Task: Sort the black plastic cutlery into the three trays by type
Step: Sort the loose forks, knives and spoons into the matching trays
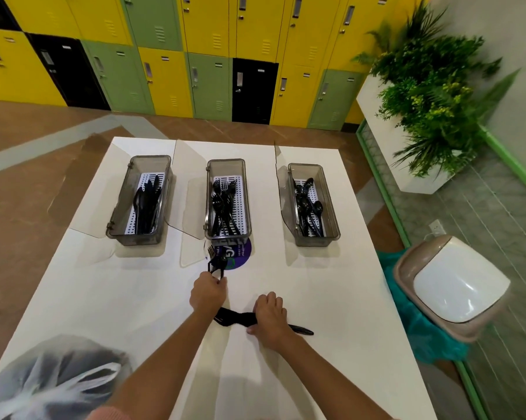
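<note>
Three smoky clear trays stand in a row on the white table (331, 292). The left tray (119, 219) holds black knives, the middle tray (209, 207) black forks, the right tray (331, 213) black spoons. My left hand (207, 294) grips a small bunch of black forks (216, 262), tines pointing up toward the middle tray, just short of its near end. My right hand (270, 318) is closed over a loose pile of black cutlery (234, 318) lying on the table in front of me; a handle (301, 329) sticks out to its right.
Each tray's clear lid lies open to its left. A round purple sticker (240, 256) sits below the middle tray. A white plastic bag (52, 386) lies at the near left corner. A bin with a white swing lid (458, 286) stands off the table's right edge.
</note>
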Demonstrator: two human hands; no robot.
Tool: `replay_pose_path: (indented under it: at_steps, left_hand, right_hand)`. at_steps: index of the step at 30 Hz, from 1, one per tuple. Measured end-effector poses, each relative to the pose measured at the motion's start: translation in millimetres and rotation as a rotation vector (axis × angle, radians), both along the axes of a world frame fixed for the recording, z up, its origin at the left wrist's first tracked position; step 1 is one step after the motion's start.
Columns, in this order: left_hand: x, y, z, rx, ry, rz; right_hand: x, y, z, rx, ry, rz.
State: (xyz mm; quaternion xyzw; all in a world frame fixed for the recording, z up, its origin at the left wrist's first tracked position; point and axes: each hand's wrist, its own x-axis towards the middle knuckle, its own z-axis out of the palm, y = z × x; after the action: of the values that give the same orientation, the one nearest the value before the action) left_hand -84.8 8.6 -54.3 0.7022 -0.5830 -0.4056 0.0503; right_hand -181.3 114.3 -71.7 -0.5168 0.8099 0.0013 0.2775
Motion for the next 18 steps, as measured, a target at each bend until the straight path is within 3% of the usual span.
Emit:
replay_pose_path:
  at_steps: [6, 13, 18]
  left_hand:
    - [26, 8, -7, -0.026, -0.089, -0.089]
    - [52, 30, -14, -0.087, 0.006, -0.038]
    - [67, 41, -21, -0.105, 0.108, -0.16]
  right_hand:
    - [0, 5, 0, -0.026, -0.009, 0.091]
    - [1, 12, 5, 0.021, 0.015, 0.134]
    - [2, 18, 4, -0.003, 0.059, 0.156]
